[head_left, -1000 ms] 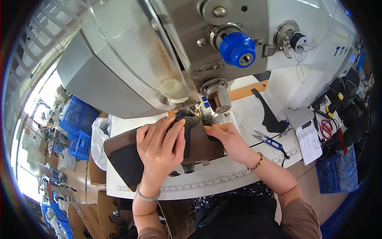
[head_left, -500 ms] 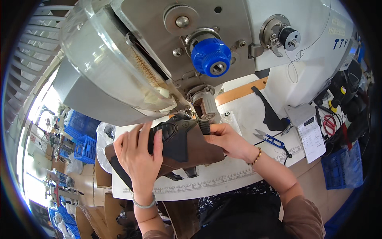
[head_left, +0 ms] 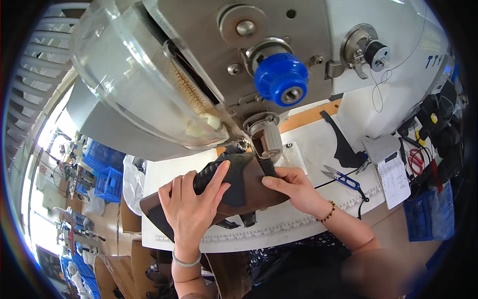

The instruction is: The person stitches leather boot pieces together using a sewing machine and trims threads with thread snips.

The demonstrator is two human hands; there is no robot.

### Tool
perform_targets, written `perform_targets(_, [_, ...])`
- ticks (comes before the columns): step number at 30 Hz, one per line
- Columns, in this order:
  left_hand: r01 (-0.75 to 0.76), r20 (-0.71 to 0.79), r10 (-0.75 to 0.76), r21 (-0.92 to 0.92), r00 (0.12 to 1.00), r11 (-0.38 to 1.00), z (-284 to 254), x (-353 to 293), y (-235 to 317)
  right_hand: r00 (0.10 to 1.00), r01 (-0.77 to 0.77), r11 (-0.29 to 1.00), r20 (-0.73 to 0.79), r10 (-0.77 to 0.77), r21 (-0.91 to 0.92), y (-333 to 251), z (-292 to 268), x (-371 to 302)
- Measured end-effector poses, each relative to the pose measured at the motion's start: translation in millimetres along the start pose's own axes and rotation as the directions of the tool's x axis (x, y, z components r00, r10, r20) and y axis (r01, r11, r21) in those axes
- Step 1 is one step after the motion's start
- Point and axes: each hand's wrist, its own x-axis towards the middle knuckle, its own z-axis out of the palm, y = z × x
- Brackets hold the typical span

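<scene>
A brown leather shoe upper with black panels and a ribbed black part lies under the needle area of a large sewing machine. My left hand rests on its left side, fingers stretched over the black panels, index finger pointing toward the needle. At the right edge of the upper my right hand is closed, thumb on top, pinching the leather beside a black ribbed strip. The fingers below that thumb are partly hidden. Where the needle meets the upper cannot be made out.
A roller guide and blue knob sit close above my right hand. Blue-handled thread snips, a black cut piece and a paper pad lie to the right. A printed ruler runs along the table's front edge.
The view has shifted slightly, so the machine sits farther right. My left hand's index finger now stretches farther along the upper; my right hand keeps its pinch at the upper's edge.
</scene>
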Motion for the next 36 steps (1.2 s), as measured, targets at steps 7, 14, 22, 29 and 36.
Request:
perform_targets(7, [0.003, 0.011, -0.003, -0.009, 1.0, 1.0, -1, 0, 1, 0.99, 0.13, 0.99, -0.052, -0.133, -0.062, 8, 6, 0])
perform_targets(14, [-0.005, -0.008, 0.004, -0.058, 1.0, 0.998, 5, 2, -5, 0.988, 0.138, 0.99, -0.072, -0.139, -0.014, 10, 9, 5])
perform_targets(22, [-0.017, -0.019, 0.015, -0.091, 1.0, 0.996, 11, 7, -10, 0.979, 0.149, 0.989, -0.142, -0.145, 0.021, 9, 14, 6])
perform_targets(29, [0.007, -0.008, -0.008, -0.115, 1.0, 0.993, 8, 9, -6, 0.979, 0.141, 0.988, -0.161, -0.129, 0.065, 4, 14, 4])
perform_targets(36, [0.011, 0.061, -0.006, -0.086, 0.998, 0.996, 7, 16, -6, 0.975, 0.12, 0.988, -0.197, -0.1, 0.095, -2, 21, 6])
